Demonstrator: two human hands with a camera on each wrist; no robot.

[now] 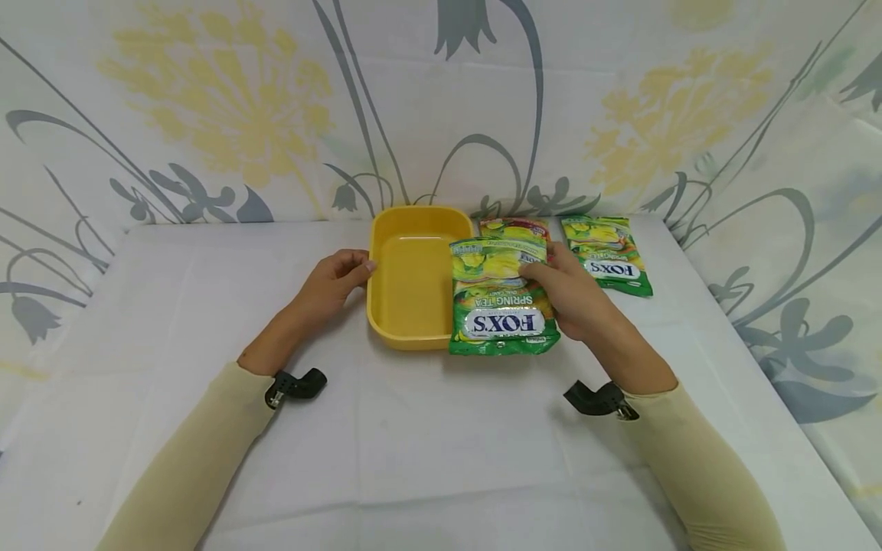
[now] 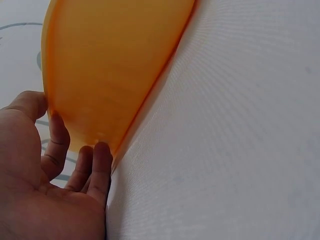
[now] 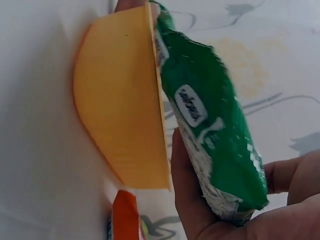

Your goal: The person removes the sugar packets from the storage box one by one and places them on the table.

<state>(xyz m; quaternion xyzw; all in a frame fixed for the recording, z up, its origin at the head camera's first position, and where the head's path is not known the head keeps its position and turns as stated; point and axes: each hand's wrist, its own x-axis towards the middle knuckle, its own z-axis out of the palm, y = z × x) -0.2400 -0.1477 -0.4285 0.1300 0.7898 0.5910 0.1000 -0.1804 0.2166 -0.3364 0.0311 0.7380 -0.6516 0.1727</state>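
Observation:
A yellow plastic tub (image 1: pixel 412 287) with rounded corners stands upright on the white-covered table. My left hand (image 1: pixel 329 285) pinches its left rim; in the left wrist view the thumb sits at the rim and the fingertips touch the outer wall (image 2: pixel 115 65). My right hand (image 1: pixel 577 295) grips a green and yellow Fox's Spring Tea candy bag (image 1: pixel 505 295) by its right side, thumb on top. The bag is held over the tub's right edge. In the right wrist view, the bag (image 3: pixel 215 120) is tilted beside the tub's rim (image 3: pixel 159 100).
Another green Fox's bag (image 1: pixel 608 256) lies on the table at the back right. Behind the held bag, a red-topped packet (image 1: pixel 515 226) is mostly hidden. A floral cloth (image 1: pixel 413 92) hangs as a backdrop at the table's rear. Wrist cameras (image 1: pixel 296 384) are strapped over both sleeves.

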